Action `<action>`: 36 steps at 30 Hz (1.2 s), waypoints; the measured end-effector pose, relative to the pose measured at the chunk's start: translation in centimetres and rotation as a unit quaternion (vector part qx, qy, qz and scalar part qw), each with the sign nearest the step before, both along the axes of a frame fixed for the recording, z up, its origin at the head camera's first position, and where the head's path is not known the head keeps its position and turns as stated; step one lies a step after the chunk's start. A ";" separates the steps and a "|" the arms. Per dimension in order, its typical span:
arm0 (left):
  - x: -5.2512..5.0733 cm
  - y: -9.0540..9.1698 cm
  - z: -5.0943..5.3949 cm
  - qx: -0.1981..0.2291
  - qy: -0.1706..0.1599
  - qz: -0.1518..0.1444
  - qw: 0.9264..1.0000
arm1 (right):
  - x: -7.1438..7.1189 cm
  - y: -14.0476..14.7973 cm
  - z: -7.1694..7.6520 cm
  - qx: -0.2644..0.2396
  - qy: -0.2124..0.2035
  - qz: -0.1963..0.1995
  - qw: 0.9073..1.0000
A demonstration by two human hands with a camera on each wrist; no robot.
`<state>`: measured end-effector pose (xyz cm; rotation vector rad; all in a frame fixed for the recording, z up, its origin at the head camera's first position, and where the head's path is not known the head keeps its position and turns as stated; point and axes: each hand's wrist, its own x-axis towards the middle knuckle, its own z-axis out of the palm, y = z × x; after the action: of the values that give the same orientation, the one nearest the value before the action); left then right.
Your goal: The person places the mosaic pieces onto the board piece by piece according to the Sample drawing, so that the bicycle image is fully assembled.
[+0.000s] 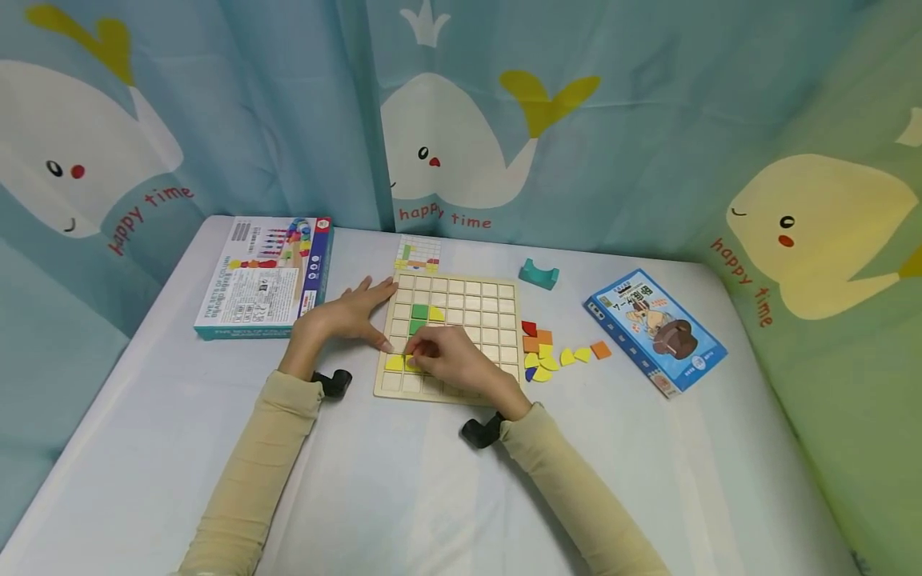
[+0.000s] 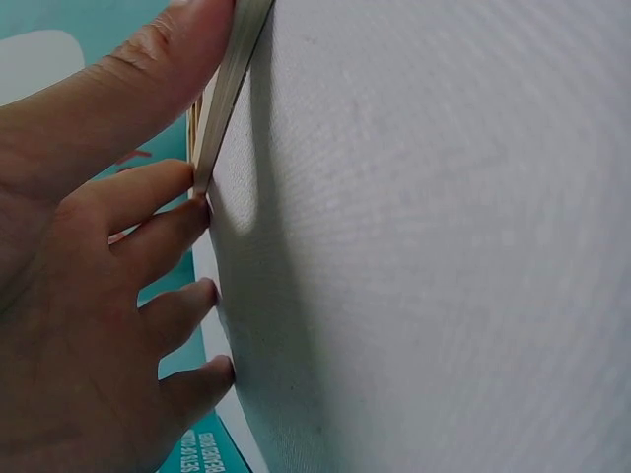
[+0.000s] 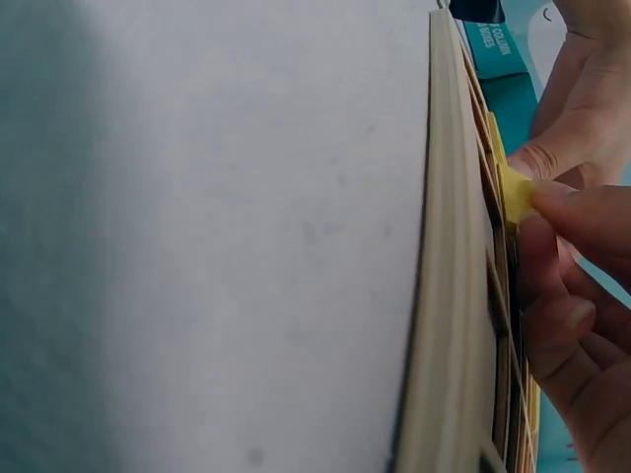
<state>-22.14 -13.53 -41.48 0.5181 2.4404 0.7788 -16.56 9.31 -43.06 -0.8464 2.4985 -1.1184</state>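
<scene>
A wooden grid board point(image 1: 490, 336) lies on the table, with green squares point(image 1: 420, 312) and a yellow piece point(image 1: 436, 314) in its upper left cells. My left hand point(image 1: 346, 316) rests spread at the board's left edge, thumb on the board; in the left wrist view the hand point(image 2: 108, 246) has its fingertips by the board edge point(image 2: 225, 99). Over the lower left cells, my right hand point(image 1: 457, 360) pinches a yellow piece point(image 3: 516, 192) between thumb and finger, as the right wrist view shows. Another yellow piece point(image 1: 394, 362) sits in a cell to its left.
A small pattern card point(image 1: 418, 252) lies behind the board. Loose yellow, orange, red and blue pieces point(image 1: 545, 362) are at its right. A teal block point(image 1: 539, 274) stands behind them. Boxes lie at the left point(image 1: 248, 280) and right point(image 1: 657, 332). A curtain point(image 1: 302, 104) hangs behind.
</scene>
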 end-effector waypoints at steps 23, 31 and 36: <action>0.0 0.0 -0.1 -0.011 -0.003 0.002 1.000 | 1.2 1.3 0.7 -0.013 0.055 -0.067 0.996; 0.0 0.1 0.0 -0.007 -0.008 0.009 1.000 | 1.0 3.8 1.7 -0.018 0.094 -0.089 0.991; 0.0 0.1 0.1 -0.007 -0.010 0.007 1.000 | 0.6 5.1 2.1 -0.018 0.095 -0.101 0.990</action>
<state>-22.10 -13.41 -41.37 0.4857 2.4322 0.7696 -16.00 14.46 -40.98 -0.7561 2.7815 -1.1988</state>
